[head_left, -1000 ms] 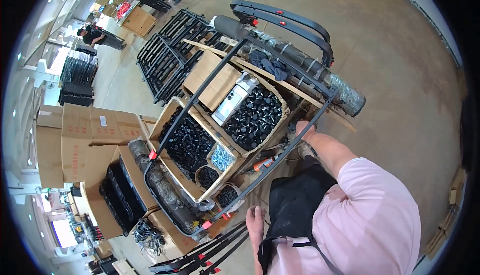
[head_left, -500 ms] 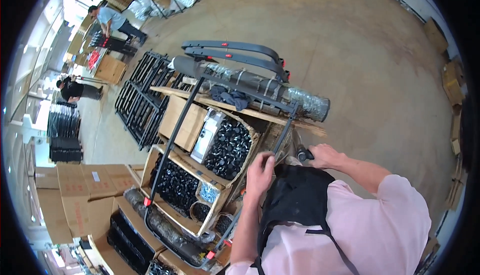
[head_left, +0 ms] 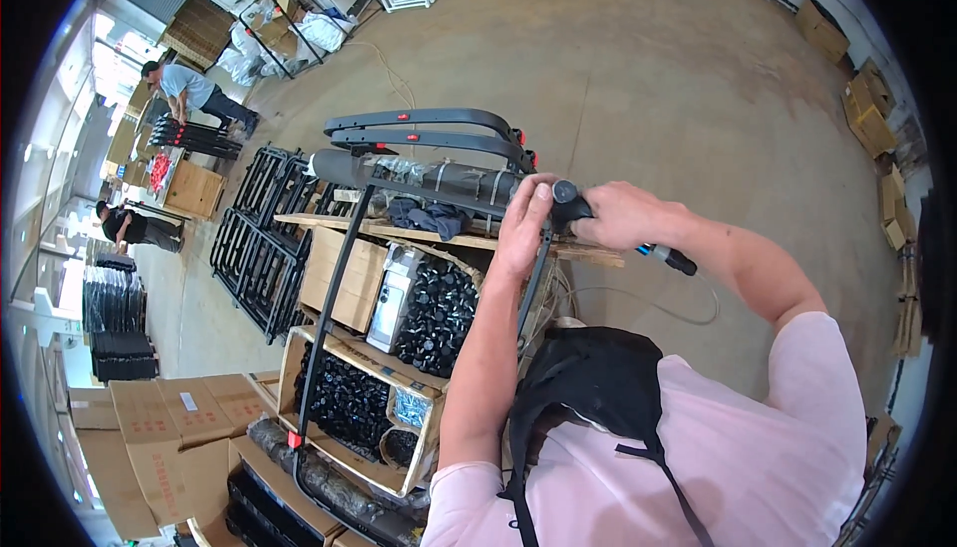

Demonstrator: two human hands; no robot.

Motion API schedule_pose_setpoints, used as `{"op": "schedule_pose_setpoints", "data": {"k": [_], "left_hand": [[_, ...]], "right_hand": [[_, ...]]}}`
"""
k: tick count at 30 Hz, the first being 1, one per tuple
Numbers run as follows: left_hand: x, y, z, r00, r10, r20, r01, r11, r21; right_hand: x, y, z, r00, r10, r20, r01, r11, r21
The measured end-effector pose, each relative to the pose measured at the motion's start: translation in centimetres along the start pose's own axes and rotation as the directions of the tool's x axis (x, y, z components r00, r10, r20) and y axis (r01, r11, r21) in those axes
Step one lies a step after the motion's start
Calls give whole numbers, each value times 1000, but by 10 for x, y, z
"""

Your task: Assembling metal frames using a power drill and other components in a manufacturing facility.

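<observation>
My right hand [head_left: 633, 216] grips a black pistol-shaped air driver [head_left: 570, 206], its handle end with a blue ring below my fist and a thin hose [head_left: 716, 298] trailing from it. Right beside the driver's head, my left hand [head_left: 526, 223] is closed round the corner of a black tubular metal frame [head_left: 339, 298]. The contact point between driver and frame is hidden by my hands. The frame lies tilted over open boxes. Just beyond it is a dark padded roll [head_left: 439, 176] in clear film, with curved black bars [head_left: 429, 121] bearing red caps.
Cartons of black plastic parts [head_left: 439, 308] and small blue-silver pieces [head_left: 411, 408] stand under the frame. A wooden plank [head_left: 478, 238] crosses behind. Black frames [head_left: 261, 233] are stacked on the floor at left. Two people work at far left. Large cardboard boxes [head_left: 150, 447] fill the lower left.
Both hands have moved up and away from my body to the frame's far corner. My right hand has brought the driver up beside my left hand, and its hose now shows.
</observation>
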State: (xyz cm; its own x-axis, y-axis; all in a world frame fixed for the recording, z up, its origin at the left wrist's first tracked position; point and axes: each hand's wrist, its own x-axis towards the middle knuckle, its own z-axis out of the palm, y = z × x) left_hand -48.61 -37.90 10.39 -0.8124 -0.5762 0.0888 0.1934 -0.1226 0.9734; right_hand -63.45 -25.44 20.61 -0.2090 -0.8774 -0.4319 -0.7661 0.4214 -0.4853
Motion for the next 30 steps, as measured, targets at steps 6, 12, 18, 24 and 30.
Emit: {"op": "schedule_pose_setpoints", "data": {"k": [6, 12, 18, 24, 30], "left_hand": [[6, -9, 4, 999, -44, -5, 43, 995, -92], [2, -15, -5, 996, -71, -62, 61, 987, -149], [-4, -19, -4, 997, -52, -52, 41, 981, -189], [-8, -25, -2, 998, -31, -55, 22, 987, -157], [-9, -25, 3, 996, -83, -41, 72, 975, -210]], "right_hand": [[22, -6, 9, 999, 10, 30, -10, 1000, -17], [29, -18, 7, 998, 10, 67, -6, 998, -70], [32, -13, 13, 998, 0, 68, 6, 996, -92], [33, 1, 30, 999, -36, 3, 36, 997, -68], [36, 5, 36, 996, 73, 52, -69, 996, -62]]}}
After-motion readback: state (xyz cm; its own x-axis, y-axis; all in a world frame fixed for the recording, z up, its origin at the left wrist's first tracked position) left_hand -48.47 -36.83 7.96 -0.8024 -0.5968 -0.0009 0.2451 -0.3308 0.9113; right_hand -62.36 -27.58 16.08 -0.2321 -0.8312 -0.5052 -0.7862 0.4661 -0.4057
